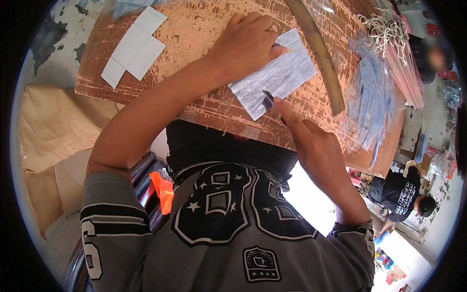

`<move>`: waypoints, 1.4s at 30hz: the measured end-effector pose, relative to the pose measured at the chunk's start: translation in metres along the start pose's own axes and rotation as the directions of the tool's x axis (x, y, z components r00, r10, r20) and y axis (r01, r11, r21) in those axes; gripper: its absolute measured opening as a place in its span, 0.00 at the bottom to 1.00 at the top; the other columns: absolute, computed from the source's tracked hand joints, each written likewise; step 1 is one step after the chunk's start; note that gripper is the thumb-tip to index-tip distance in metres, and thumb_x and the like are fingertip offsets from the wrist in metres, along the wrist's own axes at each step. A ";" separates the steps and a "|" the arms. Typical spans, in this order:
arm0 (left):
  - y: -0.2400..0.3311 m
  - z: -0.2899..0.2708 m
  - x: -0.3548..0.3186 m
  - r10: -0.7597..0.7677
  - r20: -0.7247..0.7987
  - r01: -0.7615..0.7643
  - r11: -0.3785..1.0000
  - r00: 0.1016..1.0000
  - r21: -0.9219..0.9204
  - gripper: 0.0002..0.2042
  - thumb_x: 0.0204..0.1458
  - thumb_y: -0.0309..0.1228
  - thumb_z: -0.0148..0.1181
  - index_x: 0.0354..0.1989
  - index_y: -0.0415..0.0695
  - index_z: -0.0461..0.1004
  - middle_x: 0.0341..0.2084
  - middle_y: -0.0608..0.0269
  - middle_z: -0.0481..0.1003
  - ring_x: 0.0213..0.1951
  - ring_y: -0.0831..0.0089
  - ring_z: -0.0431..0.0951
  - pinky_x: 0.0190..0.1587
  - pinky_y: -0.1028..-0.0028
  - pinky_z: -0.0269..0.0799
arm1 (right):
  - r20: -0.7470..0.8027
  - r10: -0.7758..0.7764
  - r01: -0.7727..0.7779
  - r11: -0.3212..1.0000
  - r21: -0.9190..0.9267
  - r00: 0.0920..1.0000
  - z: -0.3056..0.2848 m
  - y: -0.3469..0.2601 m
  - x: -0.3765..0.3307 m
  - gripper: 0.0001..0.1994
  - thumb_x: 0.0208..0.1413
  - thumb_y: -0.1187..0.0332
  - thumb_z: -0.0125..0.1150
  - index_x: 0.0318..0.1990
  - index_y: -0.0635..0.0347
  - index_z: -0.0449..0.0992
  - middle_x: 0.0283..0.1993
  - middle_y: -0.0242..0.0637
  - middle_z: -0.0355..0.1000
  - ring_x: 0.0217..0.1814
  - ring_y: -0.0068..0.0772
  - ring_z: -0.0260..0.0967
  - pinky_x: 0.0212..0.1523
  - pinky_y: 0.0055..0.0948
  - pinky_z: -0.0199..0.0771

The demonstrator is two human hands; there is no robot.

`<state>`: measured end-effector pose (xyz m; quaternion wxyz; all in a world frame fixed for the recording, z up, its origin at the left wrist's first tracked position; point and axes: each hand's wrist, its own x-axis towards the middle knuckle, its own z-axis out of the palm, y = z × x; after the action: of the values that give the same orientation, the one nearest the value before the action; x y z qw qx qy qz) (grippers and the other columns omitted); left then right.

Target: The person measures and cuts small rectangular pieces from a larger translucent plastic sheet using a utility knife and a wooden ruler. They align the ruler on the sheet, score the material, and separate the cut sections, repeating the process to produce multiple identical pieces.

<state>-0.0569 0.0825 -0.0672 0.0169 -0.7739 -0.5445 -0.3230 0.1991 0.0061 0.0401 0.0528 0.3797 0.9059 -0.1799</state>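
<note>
A pale grey-blue rectangular sheet or thin stack, wrinkled and plastic-looking, lies slantwise near the middle of the wooden table. Across its far left part rests my left hand, fingers curled and thumb on the surface; whatever is under the fingers is hidden. My right hand grips a small dark-bladed knife, the blade tip over the near part of the sheet. Whether the tip touches it I cannot tell. Left of my left forearm lies a white paper pattern with drawn lines and a stepped outline.
A curved brownish strip lies right of the sheet. Farther right are clear-blue plastic pieces and a bundle of pink sticks with white strings. Brown paper is at the left. Two other people are at the right.
</note>
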 end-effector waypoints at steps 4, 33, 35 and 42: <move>0.002 -0.002 0.001 -0.006 0.010 0.006 1.000 1.000 -0.010 0.21 0.66 0.47 0.62 0.39 0.38 0.85 0.43 0.55 0.74 0.53 0.56 0.74 0.60 0.53 0.63 | -0.019 -0.033 0.033 0.999 -0.016 0.999 0.005 0.005 -0.004 0.44 0.58 0.80 0.60 0.82 0.33 0.60 0.30 0.40 0.71 0.28 0.47 0.78 0.28 0.47 0.80; 0.003 0.003 -0.001 0.011 -0.034 -0.011 1.000 0.999 0.007 0.21 0.66 0.47 0.63 0.38 0.38 0.84 0.43 0.55 0.74 0.53 0.54 0.74 0.61 0.53 0.64 | -0.006 0.014 -0.014 1.000 -0.019 1.000 0.012 0.014 -0.030 0.41 0.59 0.83 0.60 0.80 0.37 0.66 0.29 0.43 0.71 0.26 0.48 0.75 0.28 0.49 0.77; 0.002 0.003 0.000 0.001 -0.019 -0.001 1.000 1.000 0.000 0.21 0.66 0.47 0.63 0.38 0.38 0.84 0.43 0.54 0.74 0.53 0.54 0.74 0.61 0.52 0.64 | -0.007 0.019 -0.019 1.000 0.000 1.000 0.014 0.015 -0.035 0.42 0.59 0.83 0.59 0.81 0.36 0.65 0.29 0.43 0.71 0.26 0.48 0.75 0.28 0.48 0.77; 0.001 0.001 0.001 -0.013 0.014 0.013 1.000 1.000 -0.014 0.20 0.66 0.46 0.63 0.36 0.37 0.82 0.42 0.55 0.73 0.53 0.55 0.74 0.59 0.53 0.63 | -0.042 0.023 -0.024 0.999 -0.024 0.999 0.016 0.012 -0.037 0.40 0.61 0.82 0.59 0.80 0.37 0.65 0.28 0.42 0.71 0.25 0.48 0.75 0.30 0.50 0.78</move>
<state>-0.0556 0.0835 -0.0668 0.0056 -0.7727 -0.5471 -0.3219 0.2332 -0.0166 0.0309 0.0409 0.3934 0.9044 -0.1601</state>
